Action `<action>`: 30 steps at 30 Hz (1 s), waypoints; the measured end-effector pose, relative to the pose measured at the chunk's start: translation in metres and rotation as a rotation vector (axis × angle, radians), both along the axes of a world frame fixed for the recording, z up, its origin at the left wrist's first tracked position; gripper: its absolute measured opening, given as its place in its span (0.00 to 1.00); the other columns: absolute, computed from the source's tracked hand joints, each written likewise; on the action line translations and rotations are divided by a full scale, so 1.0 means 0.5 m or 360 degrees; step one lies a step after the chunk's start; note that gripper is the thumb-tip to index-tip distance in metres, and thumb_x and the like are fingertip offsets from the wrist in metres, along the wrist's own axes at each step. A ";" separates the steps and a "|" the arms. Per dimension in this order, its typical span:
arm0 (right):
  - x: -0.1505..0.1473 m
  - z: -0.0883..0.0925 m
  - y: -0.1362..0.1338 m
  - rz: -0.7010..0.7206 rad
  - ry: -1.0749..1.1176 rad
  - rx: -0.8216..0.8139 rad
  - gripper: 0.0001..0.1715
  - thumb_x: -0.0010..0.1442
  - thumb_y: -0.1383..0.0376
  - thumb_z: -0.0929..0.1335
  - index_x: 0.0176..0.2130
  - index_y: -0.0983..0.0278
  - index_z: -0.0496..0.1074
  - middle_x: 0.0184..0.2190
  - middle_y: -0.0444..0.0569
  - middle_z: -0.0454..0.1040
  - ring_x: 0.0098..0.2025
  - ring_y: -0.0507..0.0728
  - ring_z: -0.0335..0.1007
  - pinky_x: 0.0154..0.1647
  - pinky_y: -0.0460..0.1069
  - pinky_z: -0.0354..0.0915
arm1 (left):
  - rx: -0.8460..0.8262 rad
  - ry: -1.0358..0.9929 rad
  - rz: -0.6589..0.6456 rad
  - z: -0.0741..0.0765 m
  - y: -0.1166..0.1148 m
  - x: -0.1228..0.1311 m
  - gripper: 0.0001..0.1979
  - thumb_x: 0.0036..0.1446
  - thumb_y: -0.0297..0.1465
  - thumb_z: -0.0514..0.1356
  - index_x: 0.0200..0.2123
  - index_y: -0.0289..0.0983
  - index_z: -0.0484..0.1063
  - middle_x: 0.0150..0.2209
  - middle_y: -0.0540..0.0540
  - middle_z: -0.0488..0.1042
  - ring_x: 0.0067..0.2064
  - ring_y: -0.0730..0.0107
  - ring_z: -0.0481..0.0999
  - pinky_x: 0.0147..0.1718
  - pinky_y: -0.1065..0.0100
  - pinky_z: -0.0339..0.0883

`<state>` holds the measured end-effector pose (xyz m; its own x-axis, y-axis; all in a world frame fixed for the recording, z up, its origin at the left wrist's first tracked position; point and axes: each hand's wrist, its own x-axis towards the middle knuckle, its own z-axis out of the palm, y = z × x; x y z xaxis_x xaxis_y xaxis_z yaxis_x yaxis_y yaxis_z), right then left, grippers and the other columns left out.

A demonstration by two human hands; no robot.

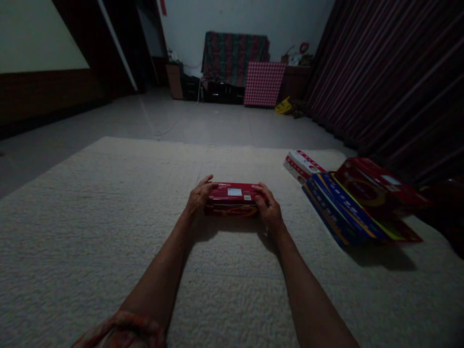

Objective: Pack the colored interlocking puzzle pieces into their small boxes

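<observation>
A red carton (232,199) with a white label on its top sits crosswise in front of me on the cream quilted cover. My left hand (199,197) grips its left end, fingers along the top edge. At the opposite end, my right hand (268,208) is closed on the carton, with the thumb on the near top edge and the fingers over the top. The undersides of both palms are hidden.
To the right lie a white and red box (301,164), blue boxes (339,205) and a larger dark red box (377,186) leaning on them. The quilted cover (101,232) ends at a tiled floor (217,125). Beyond stands a low cabinet (223,92); a dark curtain (384,72) hangs right.
</observation>
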<state>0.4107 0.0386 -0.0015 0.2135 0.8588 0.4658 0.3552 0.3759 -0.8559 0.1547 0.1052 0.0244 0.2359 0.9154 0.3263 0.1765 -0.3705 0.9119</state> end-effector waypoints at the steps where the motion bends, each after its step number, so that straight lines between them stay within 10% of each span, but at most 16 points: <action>1: 0.000 0.000 0.000 -0.0004 -0.0004 0.0001 0.22 0.62 0.48 0.66 0.49 0.58 0.74 0.63 0.55 0.65 0.66 0.65 0.59 0.68 0.66 0.52 | 0.0015 0.0003 -0.0021 0.000 0.001 -0.001 0.26 0.59 0.51 0.53 0.44 0.37 0.79 0.65 0.40 0.64 0.67 0.48 0.59 0.67 0.48 0.49; 30: -0.021 -0.014 0.012 -0.0064 -0.0064 0.0057 0.25 0.62 0.50 0.66 0.55 0.58 0.67 0.63 0.55 0.62 0.67 0.64 0.55 0.69 0.65 0.49 | 0.0018 0.0044 -0.0128 -0.021 0.017 -0.009 0.25 0.48 0.47 0.65 0.47 0.41 0.77 0.66 0.40 0.62 0.68 0.44 0.55 0.67 0.43 0.46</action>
<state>0.3999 0.0447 -0.0084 0.2283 0.8325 0.5048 0.4044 0.3906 -0.8270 0.1502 0.1135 0.0138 0.3177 0.8895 0.3285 0.1709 -0.3945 0.9028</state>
